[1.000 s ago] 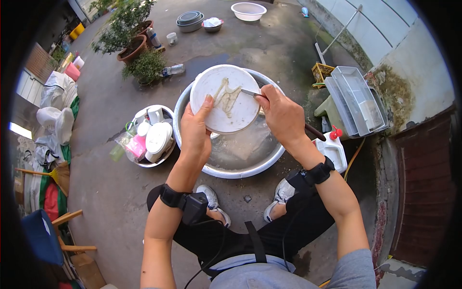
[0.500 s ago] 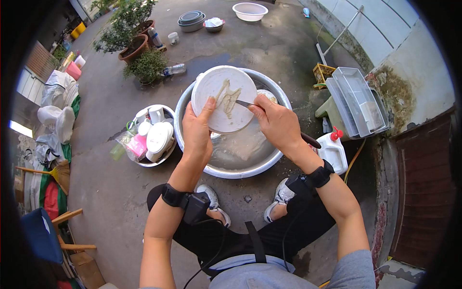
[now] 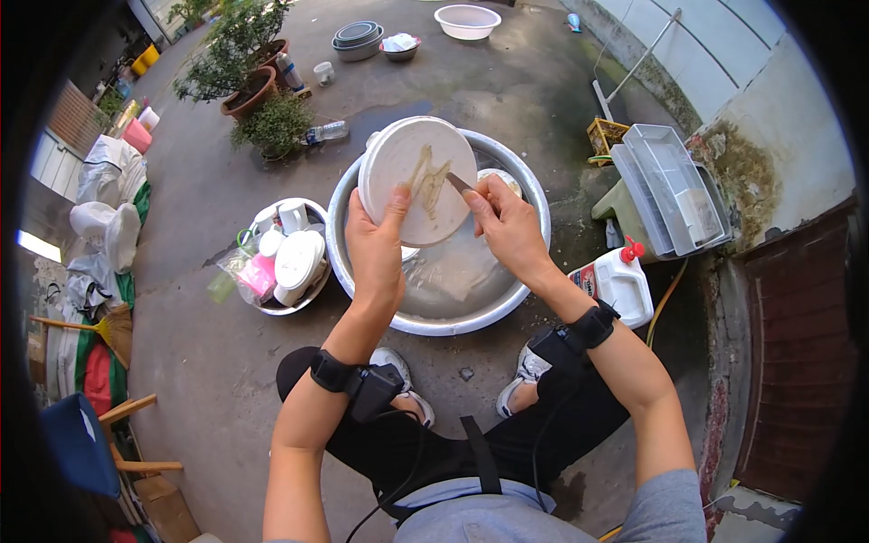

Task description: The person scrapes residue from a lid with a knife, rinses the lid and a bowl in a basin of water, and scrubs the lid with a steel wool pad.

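Note:
My left hand (image 3: 378,231) is closed on the edge of a round white container (image 3: 444,213), tilted with its flat face toward me. Its thumb presses on that face, beside a yellowish-brown patch of residue (image 3: 425,185). In my right hand (image 3: 511,226) is a knife (image 3: 459,183), its dark blade tip at the right side of the residue. The handle is mostly hidden by my fingers and forearm. Both hands are above a large metal basin (image 3: 493,323) of cloudy water. A submerged pale sheet (image 3: 457,276) and another white item (image 3: 501,179) show in the basin.
Left of the basin stands a bowl (image 3: 288,309) of white containers and plastic bags. A white jug with a red cap (image 3: 625,290) and clear plastic bins (image 3: 665,195) are on the right. Potted plants (image 3: 249,95), a bottle (image 3: 326,132) and other basins (image 3: 467,23) lie beyond.
The container has shifted slightly up and left. My right hand has moved a little left and down, and the knife now points more steeply up, its handle end no longer showing.

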